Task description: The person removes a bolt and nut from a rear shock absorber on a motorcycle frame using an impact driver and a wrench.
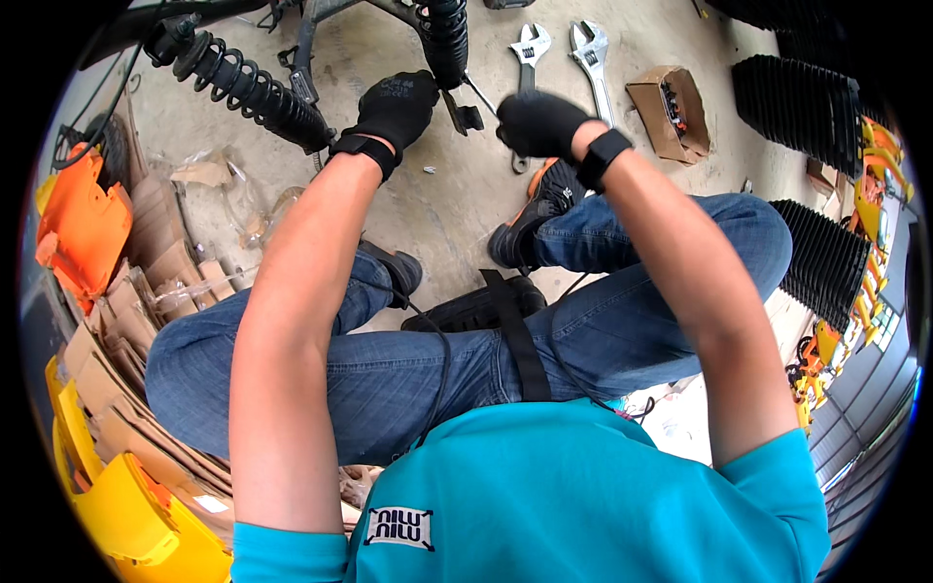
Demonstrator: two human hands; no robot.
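My left hand (397, 105), in a black glove, is closed beside the lower end of a black coil-spring shock absorber (445, 49). Whatever its fingers grip is hidden beneath the glove. My right hand (544, 124), also gloved in black, is closed on a thin silver rod-shaped tool (480, 92), which slants up toward the shock absorber's bottom end. Between the hands hangs a small black metal bracket (465, 117). A second shock absorber (255, 92) slopes down on the left, its lower end near my left wrist.
Beyond my right hand, two adjustable wrenches (530, 47) lie on the concrete floor, one partly behind the hand. An open cardboard box (671, 112) holds small parts. Flattened cardboard (146, 214) and orange (86, 219) and yellow panels (136, 510) line the left; black ribbed parts (792, 107) stand right.
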